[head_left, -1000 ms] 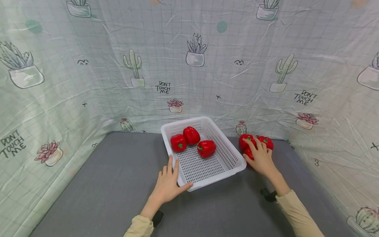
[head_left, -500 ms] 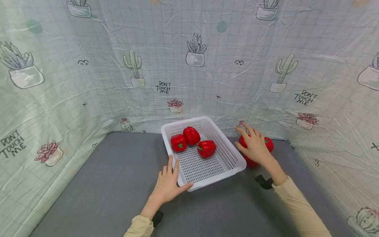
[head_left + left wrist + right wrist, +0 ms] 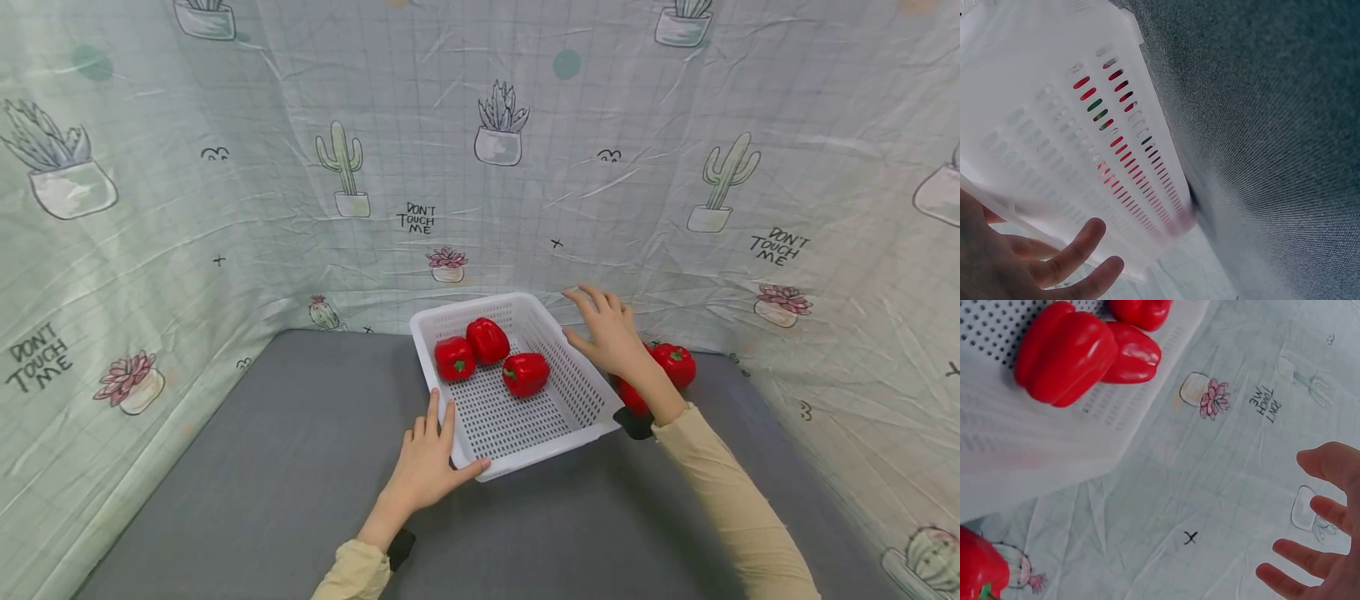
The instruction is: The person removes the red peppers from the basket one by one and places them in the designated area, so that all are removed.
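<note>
Three red bell peppers (image 3: 526, 374) lie in the white perforated plastic basket (image 3: 525, 460), grouped toward its back and middle. My left hand (image 3: 423, 467) rests at the basket's near left corner, fingers straight along the left rim and thumb at the front rim. In the left wrist view its fingers (image 3: 1088, 240) extend outside the slotted wall. My right hand (image 3: 611, 337) is raised beside the basket's right rim, fingers spread and holding nothing. Beneath that arm, more red peppers (image 3: 675, 365) sit on the table, partly hidden by the wrist.
The grey table (image 3: 300, 450) extends on both sides of the basket and in front of it. A cactus-print cloth (image 3: 405, 167) hangs along the back and sides, close behind the basket. A dark wrist strap (image 3: 636, 423) overlaps the basket's right corner in the head view.
My right hand has left the peppers on the right, rising and moving left toward the basket's right rim with nothing in it. The left hand, basket and peppers keep their places.
</note>
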Demonstrator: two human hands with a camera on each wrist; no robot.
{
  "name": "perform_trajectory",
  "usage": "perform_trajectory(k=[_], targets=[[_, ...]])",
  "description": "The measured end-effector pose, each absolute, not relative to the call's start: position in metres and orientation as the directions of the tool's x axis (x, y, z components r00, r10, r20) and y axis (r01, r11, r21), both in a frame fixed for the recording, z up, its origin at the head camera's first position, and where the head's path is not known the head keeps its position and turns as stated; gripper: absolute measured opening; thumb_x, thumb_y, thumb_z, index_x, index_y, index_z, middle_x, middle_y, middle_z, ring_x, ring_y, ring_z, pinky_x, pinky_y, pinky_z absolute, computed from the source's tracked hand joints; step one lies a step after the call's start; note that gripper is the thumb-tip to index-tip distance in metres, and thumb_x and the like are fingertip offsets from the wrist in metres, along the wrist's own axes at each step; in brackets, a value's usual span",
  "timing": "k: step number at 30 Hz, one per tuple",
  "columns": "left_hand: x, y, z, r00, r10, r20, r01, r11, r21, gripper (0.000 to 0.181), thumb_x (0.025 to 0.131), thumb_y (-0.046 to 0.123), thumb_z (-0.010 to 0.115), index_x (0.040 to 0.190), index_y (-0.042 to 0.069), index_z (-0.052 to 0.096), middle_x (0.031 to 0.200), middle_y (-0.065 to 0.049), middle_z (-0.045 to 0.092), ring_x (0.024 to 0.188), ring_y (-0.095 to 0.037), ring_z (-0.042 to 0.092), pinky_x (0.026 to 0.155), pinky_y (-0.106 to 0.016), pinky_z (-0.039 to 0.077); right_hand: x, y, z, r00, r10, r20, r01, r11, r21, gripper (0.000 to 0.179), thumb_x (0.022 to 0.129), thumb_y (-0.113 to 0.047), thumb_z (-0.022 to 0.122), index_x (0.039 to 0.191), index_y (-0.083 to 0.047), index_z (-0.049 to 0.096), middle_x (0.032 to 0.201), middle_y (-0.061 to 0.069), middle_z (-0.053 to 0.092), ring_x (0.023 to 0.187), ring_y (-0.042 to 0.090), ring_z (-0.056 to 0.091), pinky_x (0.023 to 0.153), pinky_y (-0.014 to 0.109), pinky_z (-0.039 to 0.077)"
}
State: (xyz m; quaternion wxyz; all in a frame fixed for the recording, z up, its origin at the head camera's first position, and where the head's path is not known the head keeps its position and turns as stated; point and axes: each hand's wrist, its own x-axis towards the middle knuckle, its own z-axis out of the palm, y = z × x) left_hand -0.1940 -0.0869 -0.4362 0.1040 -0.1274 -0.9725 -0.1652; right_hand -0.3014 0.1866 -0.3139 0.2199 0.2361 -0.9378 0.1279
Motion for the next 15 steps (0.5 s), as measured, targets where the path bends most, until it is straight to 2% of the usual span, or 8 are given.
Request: perform_trajectory(k=[9, 15], targets=[[-0.195, -0.087, -0.437, -0.948, 0.213, 0.238, 0.28, 0.912, 0.299, 0.099, 0.071, 0.069, 0.051, 0.141, 0.004, 0.023, 0.149, -0.017, 0.011, 0.104, -0.029, 0.041, 0.085, -0.045, 0.038, -0.326, 0.164, -0.321, -0.789, -0.381, 0.482, -0.517, 0.835, -0.187, 0.056, 0.084, -0.026, 0.059, 0.134, -0.013, 0.036, 0.133, 0.015, 0.037, 0.115, 0.039, 0.036, 0.085, 0.058, 0.03], [-0.195, -0.086, -0.437, -0.947, 0.211, 0.242, 0.279, 0.913, 0.297, 0.099, 0.07, 0.069, 0.051, 0.14, 0.004, 0.024, 0.149, -0.017, 0.012, 0.103, -0.029, 0.042, 0.084, -0.044, 0.039, -0.344, 0.154, -0.334, -0.825, -0.357, 0.438, -0.497, 0.828, -0.26, 0.055, 0.086, -0.028, 0.056, 0.135, -0.015, 0.035, 0.133, 0.014, 0.039, 0.118, 0.037, 0.035, 0.089, 0.056, 0.029]])
